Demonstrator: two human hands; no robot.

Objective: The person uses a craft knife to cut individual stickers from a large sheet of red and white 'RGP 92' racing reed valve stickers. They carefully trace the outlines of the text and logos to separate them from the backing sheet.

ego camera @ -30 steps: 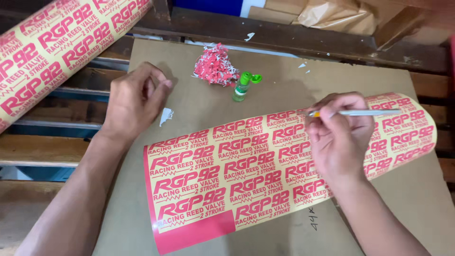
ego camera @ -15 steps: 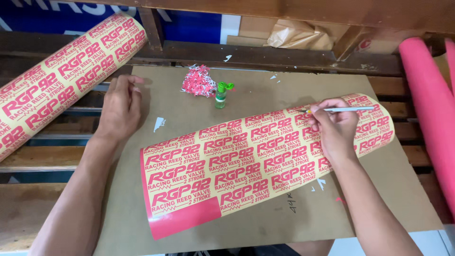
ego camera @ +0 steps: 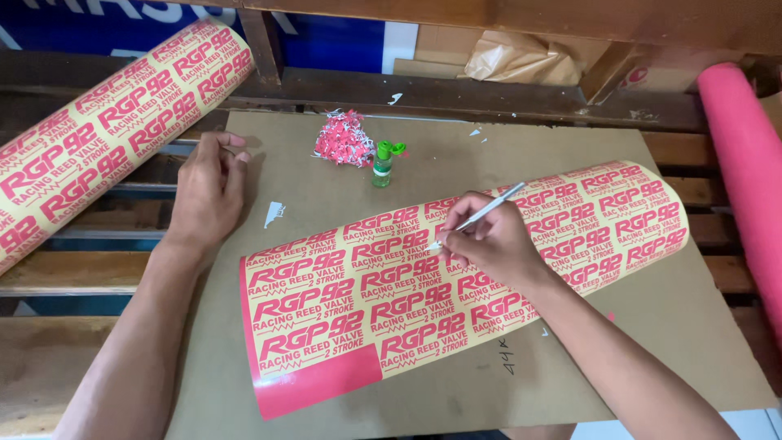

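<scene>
While our right hand (ego camera: 493, 244) pinches a thin silver craft knife (ego camera: 482, 215) like a pen, its tip sits on the printed sticker sheet (ego camera: 456, 281), near the sheet's upper middle. Fingers are pressed together around the shaft, heel of the hand resting on the sheet, likely so the blade stays steady and the sheet does not slide. The sheet lies flat across the middle of the brown cardboard mat (ego camera: 326, 171), which probably shields the surface under the blade. Its right end curls upward in a roll, so only the part we work on is laid out; the near left corner is plain red with no print.

Our left hand (ego camera: 208, 195) lies palm down on the mat's left edge, fingers loosely curled, holding nothing. It sits apart from the sheet, so we judge it braces the mat or our body rather than the sheet.

Beyond the sheet, a small green bottle (ego camera: 382, 165) stands upright with its cap flipped open, just beside a heap of red and white scraps (ego camera: 344, 138), kept within reach but off the sheet. A small white scrap (ego camera: 274, 214) lies between the left hand and the sheet. A second printed roll (ego camera: 106, 130) rests on the wooden slats far left, and a pink roll (ego camera: 745, 179) lies along the right edge, both parked out of the way.
</scene>
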